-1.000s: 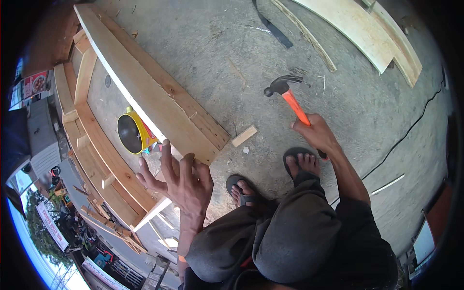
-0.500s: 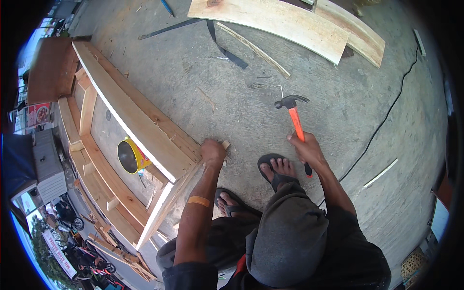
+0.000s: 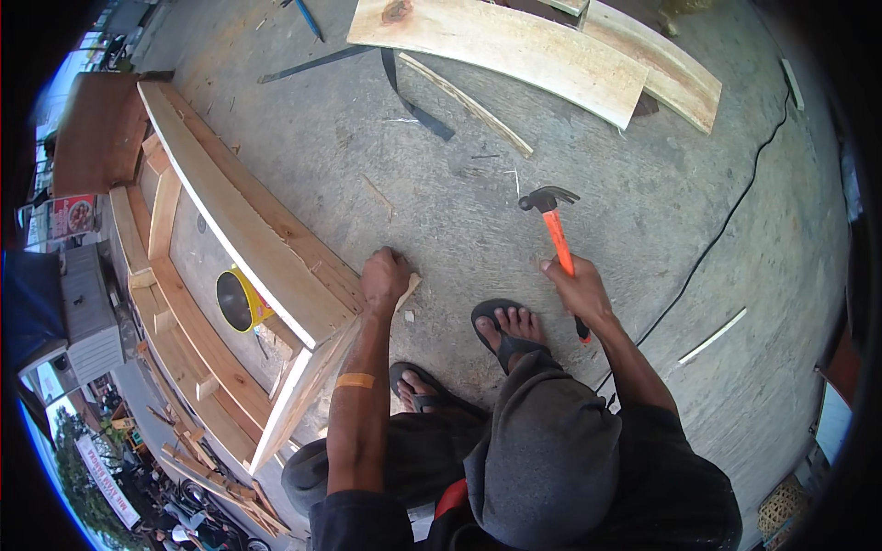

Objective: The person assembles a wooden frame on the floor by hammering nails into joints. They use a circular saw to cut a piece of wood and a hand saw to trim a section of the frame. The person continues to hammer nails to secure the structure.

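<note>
Presently: right hand (image 3: 577,289) — clamped round orange-handled hammer (image 3: 557,241); left hand (image 3: 385,275) — over wood block (image 3: 410,290), grip hidden; a stray swing could bruise it.

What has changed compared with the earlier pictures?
The left hand, earlier spread by the near end of the wooden frame, has moved forward to the small wood piece; its grip is hidden. The right hand still holds the hammer; frame and yellow bucket stayed.
</note>
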{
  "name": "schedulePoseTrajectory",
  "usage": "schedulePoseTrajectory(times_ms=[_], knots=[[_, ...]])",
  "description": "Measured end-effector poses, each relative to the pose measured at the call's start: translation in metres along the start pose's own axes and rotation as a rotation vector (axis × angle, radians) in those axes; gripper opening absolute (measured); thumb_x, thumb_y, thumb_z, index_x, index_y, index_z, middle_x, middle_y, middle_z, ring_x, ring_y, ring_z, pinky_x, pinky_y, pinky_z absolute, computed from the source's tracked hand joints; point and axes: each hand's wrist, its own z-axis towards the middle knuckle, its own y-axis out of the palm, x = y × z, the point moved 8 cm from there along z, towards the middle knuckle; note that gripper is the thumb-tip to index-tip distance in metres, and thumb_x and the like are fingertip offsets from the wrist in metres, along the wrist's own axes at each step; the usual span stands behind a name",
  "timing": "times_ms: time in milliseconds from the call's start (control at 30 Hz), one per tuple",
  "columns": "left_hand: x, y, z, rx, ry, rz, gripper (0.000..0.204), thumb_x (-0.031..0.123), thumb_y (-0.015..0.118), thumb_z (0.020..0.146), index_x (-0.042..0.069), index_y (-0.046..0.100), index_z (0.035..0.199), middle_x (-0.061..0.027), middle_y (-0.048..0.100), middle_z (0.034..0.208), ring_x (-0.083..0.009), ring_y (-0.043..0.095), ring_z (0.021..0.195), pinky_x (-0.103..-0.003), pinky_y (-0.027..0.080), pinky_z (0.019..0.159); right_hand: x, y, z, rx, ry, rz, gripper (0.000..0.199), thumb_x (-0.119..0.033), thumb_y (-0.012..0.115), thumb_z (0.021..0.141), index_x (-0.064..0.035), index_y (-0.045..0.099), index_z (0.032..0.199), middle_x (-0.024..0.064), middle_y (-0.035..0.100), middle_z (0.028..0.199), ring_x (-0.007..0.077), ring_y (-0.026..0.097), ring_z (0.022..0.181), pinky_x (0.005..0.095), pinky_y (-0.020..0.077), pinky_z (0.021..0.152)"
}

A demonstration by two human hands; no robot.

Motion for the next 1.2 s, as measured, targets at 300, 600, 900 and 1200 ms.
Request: schedulePoseTrajectory(times_ms=[300, 600, 900, 1200], knots=[[0.124, 0.001, 0.053, 0.264, 0.261, -0.431, 0.022, 0.020, 0.065, 0.091, 0.007, 0.072, 0.107, -0.0197, 0.070, 0.108, -0.0381, 0.066, 0.101, -0.046, 0.053, 0.088, -0.008, -0.006, -0.008, 0.057, -0.060, -0.185, 0.040, -0.037, 0.065, 0.097, 0.0023, 0.063, 0.092, 0.0077, 0.054, 0.068, 0.0158, 0.050, 0.067, 0.0356, 0.0449, 0.066], [0.187, -0.008, 0.096, 0.222, 0.365, -0.275, 0.012, 0.018, 0.063, 0.092, 0.012, 0.068, 0.101, -0.0150, 0.066, 0.107, -0.0380, 0.067, 0.098, -0.048, 0.054, 0.083, -0.013, 0.000, -0.037, 0.053, -0.085, -0.182, 0.029, -0.026, 0.066, 0.096, 0.0022, 0.064, 0.093, 0.0055, 0.055, 0.070, 0.0122, 0.049, 0.068, 0.0326, 0.0447, 0.065], [0.076, -0.161, -0.002, -0.436, 0.241, -0.635, 0.023, 0.010, 0.071, 0.092, -0.001, 0.071, 0.112, -0.0043, 0.069, 0.095, -0.0133, 0.066, 0.087, -0.028, 0.052, 0.084, 0.005, 0.026, -0.006, -0.010, -0.030, -0.021, 0.028, -0.027, 0.065, 0.097, 0.0003, 0.064, 0.093, 0.0024, 0.052, 0.069, 0.0107, 0.048, 0.067, 0.0316, 0.0428, 0.063], [-0.022, -0.204, -0.089, -0.131, 0.184, 0.010, 0.015, 0.020, 0.075, 0.091, 0.009, 0.078, 0.101, -0.0061, 0.076, 0.088, -0.0190, 0.072, 0.082, -0.044, 0.041, 0.112, -0.061, 0.092, -0.017, -0.236, -0.246, -0.106, 0.031, -0.030, 0.065, 0.097, 0.0011, 0.065, 0.103, 0.0128, 0.061, 0.069, 0.0212, 0.060, 0.062, 0.0381, 0.0487, 0.063]])
